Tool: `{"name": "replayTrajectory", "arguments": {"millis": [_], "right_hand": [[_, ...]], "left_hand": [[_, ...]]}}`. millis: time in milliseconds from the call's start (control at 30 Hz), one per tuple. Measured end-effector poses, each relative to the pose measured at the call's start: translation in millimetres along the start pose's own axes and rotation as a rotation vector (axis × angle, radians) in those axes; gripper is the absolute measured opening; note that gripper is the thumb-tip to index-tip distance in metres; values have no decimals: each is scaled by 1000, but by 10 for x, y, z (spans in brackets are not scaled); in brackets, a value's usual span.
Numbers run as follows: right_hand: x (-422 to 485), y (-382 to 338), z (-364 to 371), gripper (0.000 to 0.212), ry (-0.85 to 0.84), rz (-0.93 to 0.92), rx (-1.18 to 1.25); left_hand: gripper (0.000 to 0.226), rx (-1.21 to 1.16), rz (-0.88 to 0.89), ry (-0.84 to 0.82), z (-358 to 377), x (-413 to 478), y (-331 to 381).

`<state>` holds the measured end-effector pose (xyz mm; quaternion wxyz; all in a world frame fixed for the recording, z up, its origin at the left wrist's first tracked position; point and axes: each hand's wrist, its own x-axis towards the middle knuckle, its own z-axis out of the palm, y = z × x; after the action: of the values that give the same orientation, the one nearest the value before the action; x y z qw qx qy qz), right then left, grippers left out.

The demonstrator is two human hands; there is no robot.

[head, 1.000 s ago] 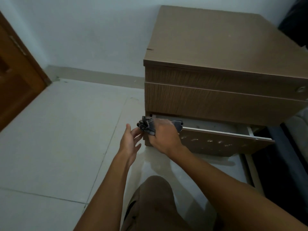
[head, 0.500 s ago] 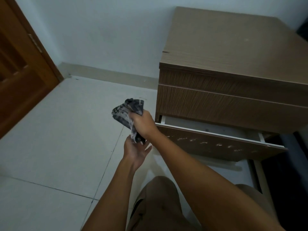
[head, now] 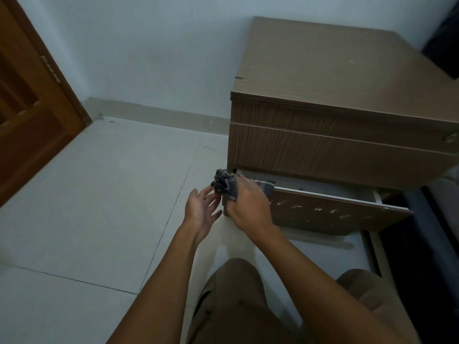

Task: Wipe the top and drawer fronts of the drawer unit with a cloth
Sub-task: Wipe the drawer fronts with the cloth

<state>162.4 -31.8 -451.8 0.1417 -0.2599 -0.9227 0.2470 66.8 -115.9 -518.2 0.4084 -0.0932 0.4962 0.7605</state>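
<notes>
Near: my left hand (head: 201, 211), fingers spread, empty. Just right: my right hand (head: 249, 204) clenched on the cloth (head: 226, 183), soft, light; best bunched in the palm. Far: drawer unit (head: 347, 95), bottom drawer (head: 335, 212) open, cloth at its left corner.

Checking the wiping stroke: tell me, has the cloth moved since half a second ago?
Yes. The cloth in the right hand went from left of the drawer unit down onto its open bottom drawer's corner.

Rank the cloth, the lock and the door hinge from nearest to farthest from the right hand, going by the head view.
1. Cloth: gripped in the right hand, at the open bottom drawer's left corner.
2. Lock: far right, on the upper drawer front.
3. Door hinge: far left, up on the wooden door.
</notes>
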Motion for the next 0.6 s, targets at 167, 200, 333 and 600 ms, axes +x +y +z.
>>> {"name": "replayTrajectory", "arguments": {"millis": [167, 200, 333, 600], "right_hand": [[166, -156, 88, 20, -96, 47, 230], [196, -195, 61, 18, -151, 76, 300], [189, -247, -118, 27, -199, 197, 806], [-328, 434, -546, 25, 15, 366, 987]], "left_hand": [[54, 8, 9, -3, -38, -37, 23], [52, 3, 12, 0, -29, -54, 23], [50, 15, 25, 22, 23, -85, 29], [27, 466, 295, 239, 314, -113, -32]]}}
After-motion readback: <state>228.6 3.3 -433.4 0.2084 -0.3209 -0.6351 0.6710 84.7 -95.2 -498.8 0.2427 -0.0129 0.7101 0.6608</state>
